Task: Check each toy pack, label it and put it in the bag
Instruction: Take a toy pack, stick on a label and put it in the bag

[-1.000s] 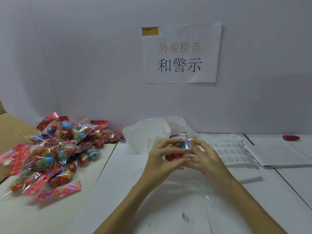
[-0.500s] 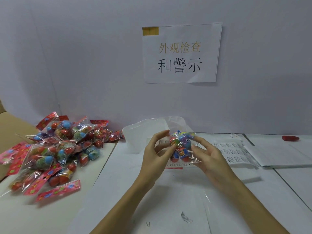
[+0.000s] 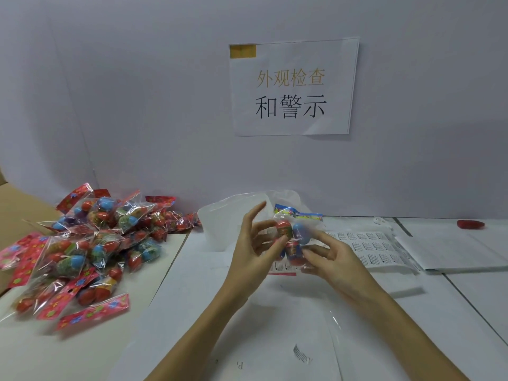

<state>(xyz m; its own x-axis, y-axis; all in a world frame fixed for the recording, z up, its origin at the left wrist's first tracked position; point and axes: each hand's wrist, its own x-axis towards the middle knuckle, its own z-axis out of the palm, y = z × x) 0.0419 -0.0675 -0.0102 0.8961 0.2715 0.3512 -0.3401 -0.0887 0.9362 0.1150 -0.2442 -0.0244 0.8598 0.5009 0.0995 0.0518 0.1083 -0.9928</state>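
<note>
A clear toy pack (image 3: 292,236) with red and blue egg-shaped toys and a blue header card is held upright above the table's middle. My left hand (image 3: 254,250) pinches its left side with thumb and fingers; the index finger points up. My right hand (image 3: 330,255) holds its right side from below. A pile of toy packs (image 3: 82,251) with red header cards lies at the left. A sheet of small printed labels (image 3: 376,250) lies to the right. A translucent white bag (image 3: 228,224) stands open behind my hands.
A clear plastic bag (image 3: 310,339) lies flat on the table in front of me. White paper sheets (image 3: 450,248) lie at the right, with a small red object (image 3: 470,224) by the wall. A paper sign (image 3: 292,88) hangs on the wall. Cardboard (image 3: 16,207) shows at far left.
Both hands have raised the toy pack and turned it upright, so its toys and blue header now face me. My left index finger has lifted off it.
</note>
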